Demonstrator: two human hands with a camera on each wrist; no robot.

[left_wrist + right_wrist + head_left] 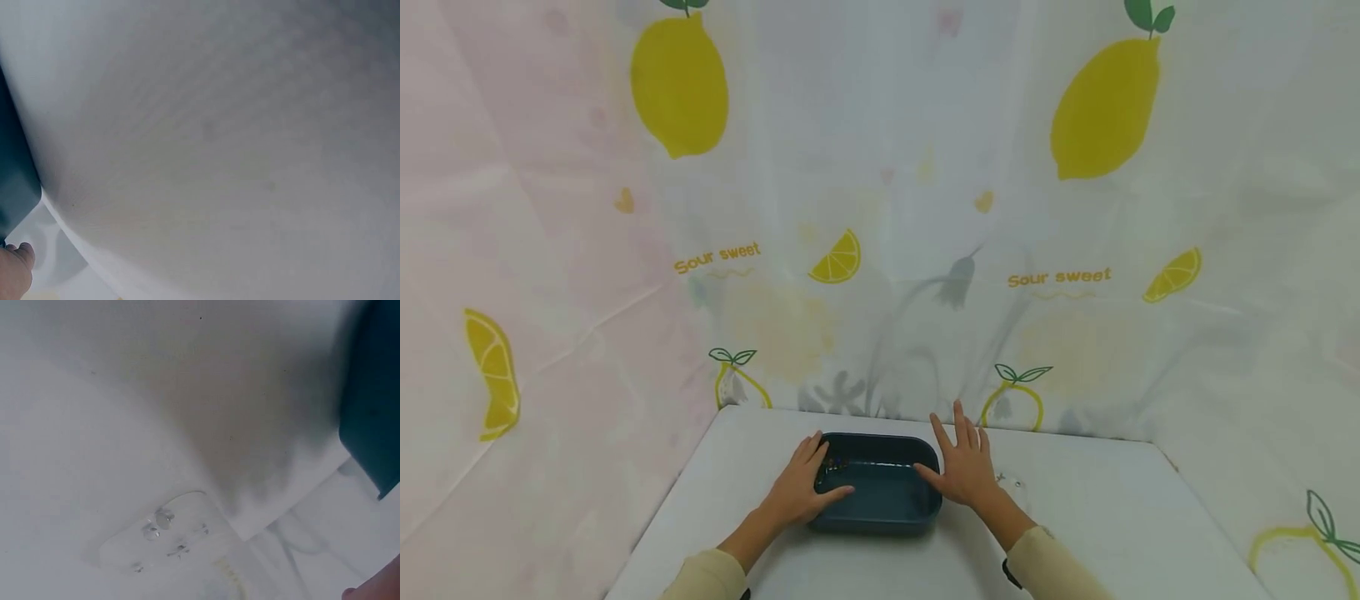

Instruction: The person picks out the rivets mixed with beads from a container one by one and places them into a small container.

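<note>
A dark teal rectangular dish with rounded corners stands on the white table in the head view. Small multicoloured bits show in its far left corner, too small to make out. My left hand rests at the dish's left rim, fingers extended along it and thumb reaching over the inside. At the right rim, my right hand has its fingers spread, thumb over the dish; whether it touches the rim I cannot tell. Each wrist view catches only a dish side, teal wall and teal wall, with part of a hand.
Just right of my right hand lies a flat, see-through plastic item with small dark marks and clear round spots, partly hidden in the head view. The white tabletop ends at hanging lemon-print sheets at the back and sides.
</note>
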